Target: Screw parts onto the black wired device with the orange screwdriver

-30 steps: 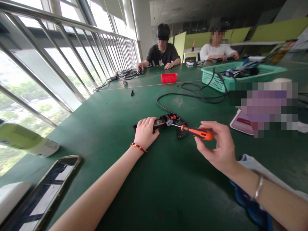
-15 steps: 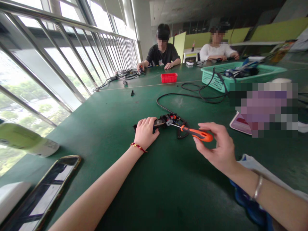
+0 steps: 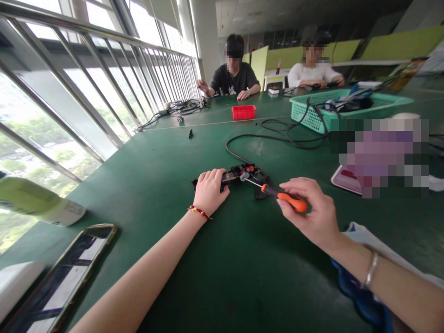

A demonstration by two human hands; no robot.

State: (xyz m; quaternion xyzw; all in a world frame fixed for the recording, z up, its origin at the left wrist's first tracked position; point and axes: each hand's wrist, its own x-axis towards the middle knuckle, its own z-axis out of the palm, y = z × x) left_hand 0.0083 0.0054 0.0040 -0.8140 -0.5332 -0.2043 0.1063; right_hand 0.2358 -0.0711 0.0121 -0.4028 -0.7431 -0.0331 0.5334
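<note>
On the green table (image 3: 222, 249) lies a black device (image 3: 233, 176) with its inside exposed, coloured wires and a grey part showing at its right end. My left hand (image 3: 210, 186) is wrapped over its left part, pressing it to the table. A screwdriver (image 3: 286, 197) with an orange and black handle is held between the thumb and fingers of my right hand (image 3: 310, 208). Its thin shaft points left, and the tip meets the device near the grey part. Whether the tip sits in a screw is too small to tell. A black cable (image 3: 239, 137) runs from the device.
A red basket (image 3: 243, 112) and a green basket (image 3: 301, 115) with cables stand farther back. At left are a phone (image 3: 69, 277) and a green-white bottle (image 3: 38, 201). Another phone (image 3: 347, 178) lies right. Two people sit across the table; a railing (image 3: 104, 41) runs along the left.
The screwdriver handle has turned in my right hand, whose thumb and fingers have closed nearer together. My left hand stays put. The person in black across has raised a hand off the table.
</note>
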